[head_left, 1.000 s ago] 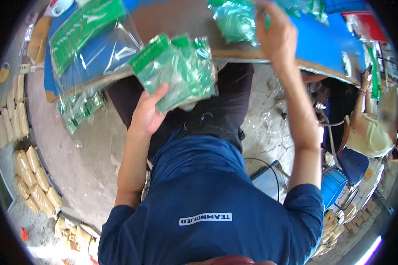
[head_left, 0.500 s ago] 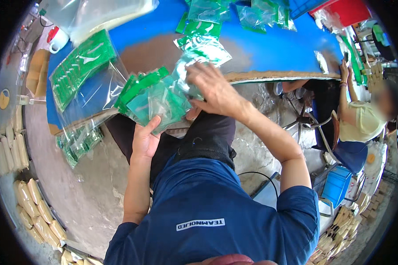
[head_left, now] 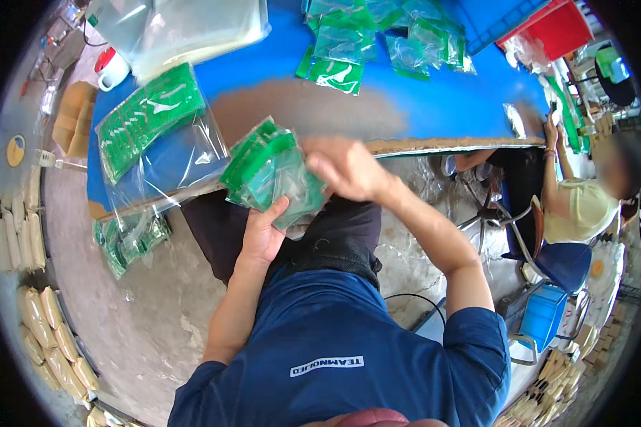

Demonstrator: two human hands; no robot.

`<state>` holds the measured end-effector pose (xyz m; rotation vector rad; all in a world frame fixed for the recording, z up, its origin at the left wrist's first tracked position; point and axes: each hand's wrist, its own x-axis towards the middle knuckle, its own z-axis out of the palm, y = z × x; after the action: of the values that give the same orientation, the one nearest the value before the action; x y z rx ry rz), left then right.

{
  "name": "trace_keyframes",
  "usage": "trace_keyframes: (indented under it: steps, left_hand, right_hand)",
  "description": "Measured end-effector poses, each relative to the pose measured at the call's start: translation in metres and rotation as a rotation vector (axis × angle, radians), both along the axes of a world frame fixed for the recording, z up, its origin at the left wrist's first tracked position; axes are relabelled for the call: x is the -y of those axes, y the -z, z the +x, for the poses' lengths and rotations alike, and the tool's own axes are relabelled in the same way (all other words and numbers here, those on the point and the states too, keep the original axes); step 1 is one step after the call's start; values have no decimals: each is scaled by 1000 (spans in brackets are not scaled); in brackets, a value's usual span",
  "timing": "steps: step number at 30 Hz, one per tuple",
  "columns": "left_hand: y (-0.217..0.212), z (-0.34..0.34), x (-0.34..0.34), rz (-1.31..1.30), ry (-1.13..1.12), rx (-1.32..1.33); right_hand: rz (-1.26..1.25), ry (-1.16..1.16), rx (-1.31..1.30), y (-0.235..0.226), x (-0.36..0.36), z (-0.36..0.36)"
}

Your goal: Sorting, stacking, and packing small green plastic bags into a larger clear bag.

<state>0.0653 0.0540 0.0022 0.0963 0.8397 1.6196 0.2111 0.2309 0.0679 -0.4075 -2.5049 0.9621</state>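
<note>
My left hand holds a stack of small clear bags with green tops over my lap, just below the near edge of the blue table. My right hand rests against the right side of that stack, fingers curled on it. A loose pile of the same green-topped bags lies on the far part of the table. A large clear bag with a neat row of green packets lies on the table to my left.
Another bag of green packets hangs off the table's left edge above the concrete floor. A red crate stands at the far right. A seated person in a yellow top is on my right. Tan sacks line the floor's left edge.
My right hand came back from the far pile on the table to the stack. The stack in my left hand sank from table height toward my lap.
</note>
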Motion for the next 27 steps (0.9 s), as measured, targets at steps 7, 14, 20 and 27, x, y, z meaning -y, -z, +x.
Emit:
trace_keyframes:
  steps: [7,14,20,27]
  left_hand:
    - [22,-24,25,97,21,-14]
    - [41,-55,41,343,74,109]
    - [-4,-25,12,158,-87,-27]
    - [18,-21,37,141,8,15]
  right_hand:
    - [511,131,86,26,-51,-1]
    - [-784,379,-164,-9,21,-15]
    - [24,448,-280,3,-93,-62]
    - [414,643,396,66,-197,-51]
